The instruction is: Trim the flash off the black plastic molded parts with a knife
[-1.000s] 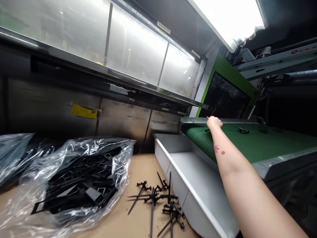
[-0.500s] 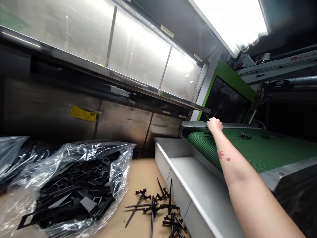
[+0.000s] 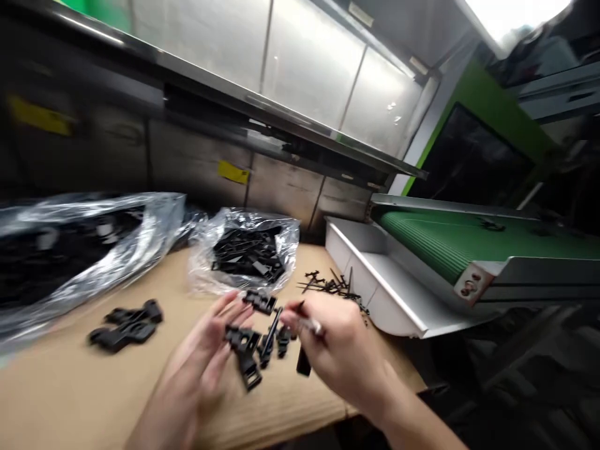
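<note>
My left hand (image 3: 210,350) is raised above the cardboard-covered table, fingers curled around a black moulded plastic part (image 3: 244,353). The part is branched, with several small clip-like pieces and a thin black stem. Close against it, my right hand (image 3: 340,340) is closed, its thumb and fingertips by the stem. In the right fist is a slim tool with a pale end (image 3: 315,325); its kind is blurred and mostly hidden by the fingers. A dark strip shows below that hand. Two loose black plastic parts (image 3: 125,325) lie on the table to the left.
Clear plastic bags of black parts stand behind: a large one (image 3: 159,231) at left and a smaller one (image 3: 290,244). Black sprues (image 3: 335,284) lie in a heap beside a grey chute (image 3: 398,312). A green conveyor belt (image 3: 431,240) runs at right, carrying a black moulding.
My right hand has come back from the conveyor to the table front. My left hand has entered view, and a black moulded part is now between both hands. The view has swung left.
</note>
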`<state>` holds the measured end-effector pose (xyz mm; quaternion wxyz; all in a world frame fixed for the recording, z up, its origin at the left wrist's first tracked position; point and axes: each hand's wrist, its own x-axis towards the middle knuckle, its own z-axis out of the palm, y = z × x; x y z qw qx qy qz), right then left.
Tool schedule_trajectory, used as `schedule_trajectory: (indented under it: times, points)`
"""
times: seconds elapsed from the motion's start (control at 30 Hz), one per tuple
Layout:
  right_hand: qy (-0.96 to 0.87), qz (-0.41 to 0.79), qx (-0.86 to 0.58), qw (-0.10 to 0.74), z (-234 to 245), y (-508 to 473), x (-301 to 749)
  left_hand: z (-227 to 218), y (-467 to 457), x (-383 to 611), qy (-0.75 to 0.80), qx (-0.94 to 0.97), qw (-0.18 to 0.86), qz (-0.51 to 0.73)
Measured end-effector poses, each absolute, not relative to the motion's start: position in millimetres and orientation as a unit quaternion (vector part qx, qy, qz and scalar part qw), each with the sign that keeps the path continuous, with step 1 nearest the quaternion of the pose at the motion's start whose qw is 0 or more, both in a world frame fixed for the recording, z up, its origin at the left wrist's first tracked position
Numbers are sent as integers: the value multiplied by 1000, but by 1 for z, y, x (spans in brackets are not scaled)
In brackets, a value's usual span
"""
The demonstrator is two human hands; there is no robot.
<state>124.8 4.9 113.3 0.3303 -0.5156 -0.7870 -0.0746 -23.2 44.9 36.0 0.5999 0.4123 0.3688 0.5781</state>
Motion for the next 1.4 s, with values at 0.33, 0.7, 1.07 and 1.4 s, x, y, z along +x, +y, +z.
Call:
schedule_trajectory:
  times: [0.33,0.7,1.07,1.4]
  points:
    - [-767,-36,-492,410,61,-13,110,27,38,-9,410,569,413,581]
    - [-669,-43,-547,502,54,-11,150,16,50,-9,506,641,232,529]
    - [-737,-191,-425,490,21,-18,123,16,25,12,475,748,181,427]
    - [-656,-206,-615,385,36,6,189,12,36,-18,472,748,160,439]
